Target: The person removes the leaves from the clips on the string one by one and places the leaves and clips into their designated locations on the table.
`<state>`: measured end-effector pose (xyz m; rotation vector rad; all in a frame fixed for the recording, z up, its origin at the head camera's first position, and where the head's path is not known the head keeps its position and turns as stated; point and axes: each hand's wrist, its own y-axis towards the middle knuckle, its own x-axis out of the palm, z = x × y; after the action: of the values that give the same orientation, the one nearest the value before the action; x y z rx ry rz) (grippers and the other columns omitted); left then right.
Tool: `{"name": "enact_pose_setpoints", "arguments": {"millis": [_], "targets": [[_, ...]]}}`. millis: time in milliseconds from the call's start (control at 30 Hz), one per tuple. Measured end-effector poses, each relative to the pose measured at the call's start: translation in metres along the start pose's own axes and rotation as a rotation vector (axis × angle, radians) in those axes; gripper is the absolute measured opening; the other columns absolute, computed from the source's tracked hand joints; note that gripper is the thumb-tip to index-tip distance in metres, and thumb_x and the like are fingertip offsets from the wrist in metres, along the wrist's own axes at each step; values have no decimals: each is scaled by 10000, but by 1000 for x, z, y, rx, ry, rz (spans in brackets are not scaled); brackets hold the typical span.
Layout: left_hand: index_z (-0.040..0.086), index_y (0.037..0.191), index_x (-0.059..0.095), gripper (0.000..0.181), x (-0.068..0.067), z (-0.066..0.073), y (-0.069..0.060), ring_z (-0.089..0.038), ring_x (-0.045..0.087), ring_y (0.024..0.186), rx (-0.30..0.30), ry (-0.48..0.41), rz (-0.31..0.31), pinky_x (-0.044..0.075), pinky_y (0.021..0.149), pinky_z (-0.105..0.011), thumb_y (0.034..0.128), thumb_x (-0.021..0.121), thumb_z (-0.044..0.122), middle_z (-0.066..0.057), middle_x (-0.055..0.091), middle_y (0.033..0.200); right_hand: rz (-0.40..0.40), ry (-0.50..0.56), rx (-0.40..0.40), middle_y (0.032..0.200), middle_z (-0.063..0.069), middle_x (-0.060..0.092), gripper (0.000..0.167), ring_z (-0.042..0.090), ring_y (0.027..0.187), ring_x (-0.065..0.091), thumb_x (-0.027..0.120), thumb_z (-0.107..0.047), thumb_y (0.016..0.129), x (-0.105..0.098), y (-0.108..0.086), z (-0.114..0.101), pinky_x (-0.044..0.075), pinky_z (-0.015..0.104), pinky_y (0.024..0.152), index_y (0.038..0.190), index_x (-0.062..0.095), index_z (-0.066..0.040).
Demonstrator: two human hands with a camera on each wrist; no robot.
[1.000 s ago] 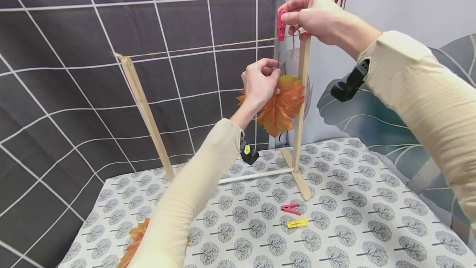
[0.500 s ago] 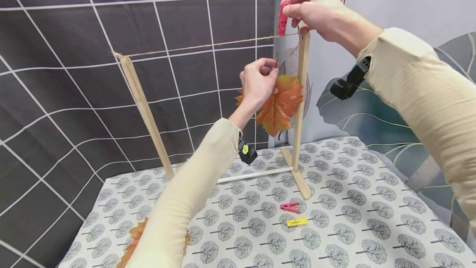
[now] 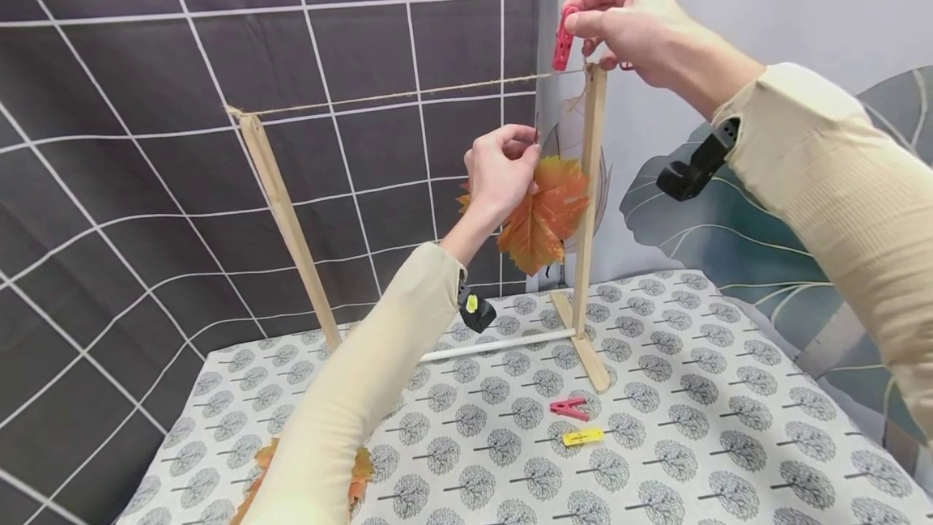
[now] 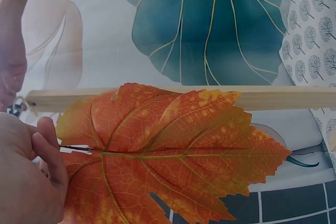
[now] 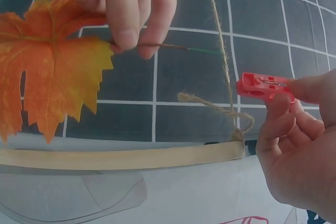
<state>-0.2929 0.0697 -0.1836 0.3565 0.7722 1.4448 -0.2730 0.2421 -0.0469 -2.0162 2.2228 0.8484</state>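
Observation:
In the head view, my left hand (image 3: 501, 172) pinches the thin stem of an orange artificial maple leaf (image 3: 545, 221), which hangs below a twine line (image 3: 408, 94). The right wrist view shows the stem (image 5: 176, 47) running out past my fingertips towards the twine. My right hand (image 3: 641, 31) grips a pink-red clothespin (image 3: 564, 43) just above the twine, near the top of the right wooden post (image 3: 592, 152). A small space separates the clothespin from the twine in the right wrist view. The leaf fills much of the left wrist view.
A white rod (image 3: 503, 344) joins the stand's two posts near the table. A red clothespin (image 3: 569, 408) and a yellow clothespin (image 3: 583, 437) lie on the tree-patterned cloth (image 3: 678, 460). My left sleeve partly covers another leaf (image 3: 360, 472). A dark gridded curtain (image 3: 291, 160) hangs behind.
My right hand has shifted slightly right with the clothespin, whose lower end now tilts left. The left hand and its leaf have moved a little left and down.

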Motion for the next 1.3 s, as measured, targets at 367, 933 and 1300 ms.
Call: {"name": "enact_pose_setpoints", "arguments": {"millis": [367,933,1300], "targets": [[56,1054,732,135,-5,-1,-7,-135,632,472,0,-4,-4,520,547,-227,938,667,80,-20,726,830,-115,149,-2,1229,44,570,394,187,919,526,701,-225,946,0,-6,5,465,261,704,1329,615,-195],[45,1047,737,139,-18,-14,-16,-136,619,455,13,7,20,520,504,-228,934,658,56,-47,732,831,-187,237,12,1115,29,706,325,183,895,621,688,-43,933,2,-12,13,501,241,615,1230,579,-117],[38,1053,740,142,-25,-15,-21,-145,618,458,14,9,0,494,460,-204,943,653,60,-76,731,860,-215,305,9,1045,45,727,326,180,812,656,658,35,924,0,-17,19,514,229,540,1210,539,-65]]}}
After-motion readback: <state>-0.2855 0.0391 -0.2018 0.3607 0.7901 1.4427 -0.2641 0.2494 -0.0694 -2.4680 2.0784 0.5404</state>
